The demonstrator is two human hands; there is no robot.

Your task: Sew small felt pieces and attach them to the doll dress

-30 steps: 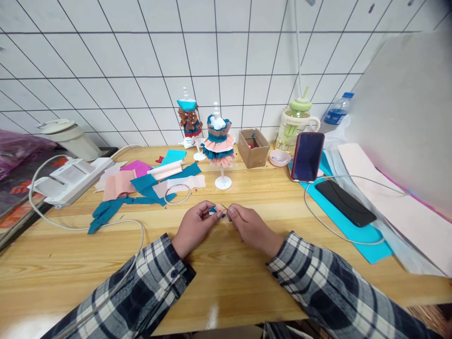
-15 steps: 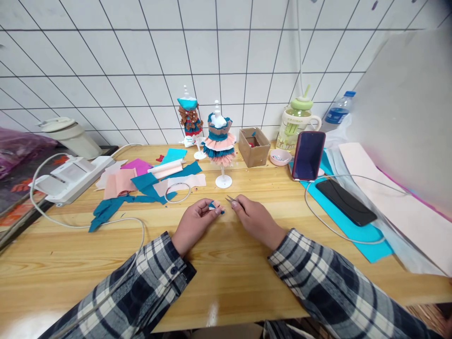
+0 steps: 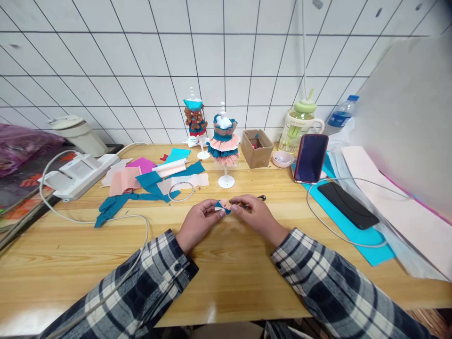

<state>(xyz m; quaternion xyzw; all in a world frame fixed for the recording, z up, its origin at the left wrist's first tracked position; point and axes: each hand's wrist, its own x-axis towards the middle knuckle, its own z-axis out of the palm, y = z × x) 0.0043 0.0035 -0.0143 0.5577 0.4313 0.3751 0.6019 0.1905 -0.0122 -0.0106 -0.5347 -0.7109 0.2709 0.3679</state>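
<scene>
Between the fingertips of both hands is a small bow of teal and pink crepe paper (image 3: 223, 205), held just above the table. My left hand (image 3: 200, 220) pinches its left side. The thumb and forefinger of my right hand (image 3: 257, 215) close on its right edge. A dark handle end (image 3: 262, 197), seemingly of small scissors, pokes out behind my right hand; whether it is gripped or lies on the table I cannot tell. Just beyond stands a small white dress form (image 3: 223, 149) in a ruffled teal and pink paper dress.
A second dressed form (image 3: 195, 120), a cardboard box (image 3: 257, 149) and a pink dish (image 3: 282, 159) stand at the back. Paper scraps (image 3: 151, 181) and a clear ring (image 3: 181, 192) lie left. Phones (image 3: 348, 203), a cable and paper sheets are right; a power strip (image 3: 81, 174) is far left.
The scissors' tips no longer point out from my right fingers, which have moved left onto the bow. More of the bow shows now. The view has shifted slightly.
</scene>
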